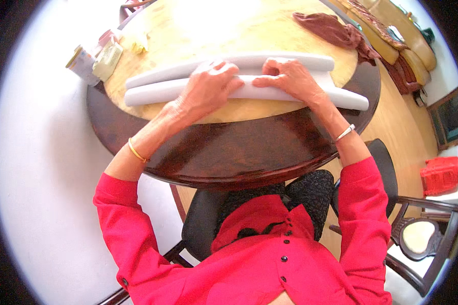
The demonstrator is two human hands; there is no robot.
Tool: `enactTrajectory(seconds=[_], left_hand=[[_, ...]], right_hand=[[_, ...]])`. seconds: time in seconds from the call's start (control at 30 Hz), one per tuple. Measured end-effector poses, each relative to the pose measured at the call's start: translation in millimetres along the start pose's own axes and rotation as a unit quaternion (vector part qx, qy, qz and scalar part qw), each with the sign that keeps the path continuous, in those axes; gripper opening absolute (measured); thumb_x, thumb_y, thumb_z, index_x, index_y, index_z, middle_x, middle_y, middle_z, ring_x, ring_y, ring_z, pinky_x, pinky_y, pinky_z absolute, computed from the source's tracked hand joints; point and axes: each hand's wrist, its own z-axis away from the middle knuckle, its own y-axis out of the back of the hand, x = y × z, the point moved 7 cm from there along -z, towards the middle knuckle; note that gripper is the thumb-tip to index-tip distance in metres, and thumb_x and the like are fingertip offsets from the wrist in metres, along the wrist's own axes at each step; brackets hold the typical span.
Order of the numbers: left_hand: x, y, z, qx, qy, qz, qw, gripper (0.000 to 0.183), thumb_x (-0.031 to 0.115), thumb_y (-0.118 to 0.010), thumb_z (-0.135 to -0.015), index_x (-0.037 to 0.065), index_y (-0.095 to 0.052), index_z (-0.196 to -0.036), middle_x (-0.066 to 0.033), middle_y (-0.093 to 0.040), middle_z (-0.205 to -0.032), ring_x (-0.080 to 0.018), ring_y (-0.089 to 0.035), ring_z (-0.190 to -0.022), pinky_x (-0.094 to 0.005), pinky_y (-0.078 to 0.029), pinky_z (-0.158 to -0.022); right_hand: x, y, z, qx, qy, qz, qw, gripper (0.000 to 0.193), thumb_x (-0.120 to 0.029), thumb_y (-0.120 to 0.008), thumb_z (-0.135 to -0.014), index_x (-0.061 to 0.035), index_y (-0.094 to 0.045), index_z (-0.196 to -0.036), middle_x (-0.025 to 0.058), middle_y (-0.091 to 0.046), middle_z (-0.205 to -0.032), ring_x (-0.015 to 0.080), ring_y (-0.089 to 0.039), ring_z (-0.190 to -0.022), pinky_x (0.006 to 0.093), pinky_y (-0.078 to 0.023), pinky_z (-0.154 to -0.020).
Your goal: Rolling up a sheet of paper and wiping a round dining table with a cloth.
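Across the near part of the round table lies a white, foam-like sheet (155, 93), rolled from its edges into two long parallel tubes. The far tube (160, 75) runs just behind the near one, and a flat strip of sheet joins them at the right. My left hand (211, 81) is closed over the middle of the tubes, fingers curled on the far one and thumb at the near one. To its right, my right hand (289, 77) pinches the sheet with bent fingers, its thumb lying along the near tube. Part of the sheet is hidden beneath both hands.
The table has a pale yellow marbled top (163, 35) and a dark glossy wooden rim (229, 147). A tin (83, 65) and a pale packet (107, 60) stand at its left. A brown cloth (331, 30) lies far right. Beside me is a dark chair (427, 234).
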Motion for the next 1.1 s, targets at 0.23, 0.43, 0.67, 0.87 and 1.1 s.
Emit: enactTrajectory(seconds=[0.23, 0.43, 0.67, 0.87, 1.1], left_hand=[[4, -10, 17, 0.119, -0.107, -0.024, 0.987, 0.051, 0.027, -0.067, -0.082, 0.001, -0.051, -0.123, -0.0203, -0.057, -0.118, -0.0375, -0.053, -0.109, -0.0473, -0.043, -0.094], [32, 6, 28, 0.14, -0.136, -0.062, 0.979, 0.05, 0.023, -0.072, -0.075, 0.0, -0.052, -0.115, -0.0203, -0.056, -0.106, -0.0362, -0.053, -0.105, -0.0472, -0.044, -0.091], [18, -1, 38, 0.032, -0.075, -0.005, 0.997, 0.051, 0.032, -0.072, -0.074, 0.002, -0.053, -0.111, -0.0192, -0.057, -0.105, -0.0379, -0.057, -0.101, -0.0479, -0.045, -0.088], [27, 2, 44, 0.077, -0.091, -0.014, 0.993, 0.05, 0.028, -0.072, -0.073, 0.002, -0.053, -0.11, -0.0184, -0.058, -0.104, -0.0386, -0.057, -0.099, -0.0477, -0.046, -0.087], [35, -3, 50, 0.12, -0.106, -0.066, 0.985, 0.049, 0.03, -0.072, -0.075, 0.001, -0.053, -0.11, -0.0184, -0.059, -0.103, -0.0376, -0.058, -0.098, -0.0465, -0.048, -0.085]], right_hand=[[-13, 1, 16, 0.029, 0.02, 0.102, 0.994, 0.052, -0.058, -0.061, -0.081, -0.008, -0.07, -0.094, 0.0197, -0.067, -0.074, 0.035, -0.067, -0.077, 0.0466, -0.051, -0.071], [-21, 16, 24, -0.105, -0.018, 0.016, 0.994, 0.058, -0.052, -0.072, -0.071, -0.0041, -0.068, -0.104, 0.0219, -0.067, -0.084, 0.0363, -0.065, -0.086, 0.0437, -0.049, -0.081], [-38, 7, 32, -0.134, -0.036, 0.086, 0.987, 0.055, -0.03, -0.077, -0.061, -0.0005, -0.061, -0.105, 0.0235, -0.066, -0.091, 0.0377, -0.063, -0.092, 0.0402, -0.047, -0.083], [-43, 5, 41, -0.101, -0.021, 0.052, 0.993, 0.058, -0.029, -0.08, -0.056, 0.0005, -0.059, -0.102, 0.0256, -0.065, -0.09, 0.0397, -0.063, -0.091, 0.0416, -0.047, -0.083], [-43, 9, 42, -0.122, -0.028, 0.064, 0.99, 0.059, -0.03, -0.08, -0.056, -0.0006, -0.061, -0.102, 0.0238, -0.066, -0.091, 0.0395, -0.063, -0.091, 0.0421, -0.047, -0.083]])
